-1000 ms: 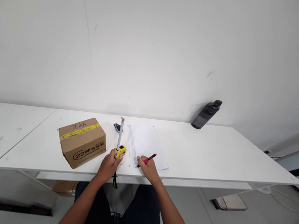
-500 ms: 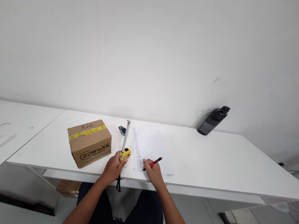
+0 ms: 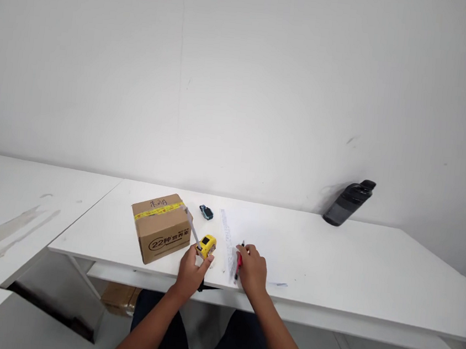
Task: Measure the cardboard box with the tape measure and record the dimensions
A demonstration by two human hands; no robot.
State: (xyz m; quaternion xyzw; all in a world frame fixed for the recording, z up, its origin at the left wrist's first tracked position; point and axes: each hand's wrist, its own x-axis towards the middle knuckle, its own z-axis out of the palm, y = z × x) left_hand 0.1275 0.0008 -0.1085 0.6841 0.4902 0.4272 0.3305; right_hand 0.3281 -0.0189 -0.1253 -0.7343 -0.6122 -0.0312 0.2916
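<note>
My left hand (image 3: 192, 270) is closed around a yellow tape measure (image 3: 206, 246) near the front edge of the white table (image 3: 332, 262). Its pale blade (image 3: 191, 224) reaches out leftward to the top of a brown cardboard box (image 3: 161, 227) with yellow tape. My right hand (image 3: 252, 268) is closed on a red pen (image 3: 239, 259), which lies over a white sheet of paper (image 3: 247, 237) with a printed column along its left side.
A small dark blue object (image 3: 206, 212) lies behind the tape measure. A black bottle (image 3: 349, 202) leans against the wall at the back right. Another white table (image 3: 13, 207) with smears adjoins on the left. A second cardboard box (image 3: 118, 298) sits under the table.
The tape blade swung from pointing straight back to angling left onto the box. The pen turned from slanting right to nearly upright in my right hand. The view shifted left.
</note>
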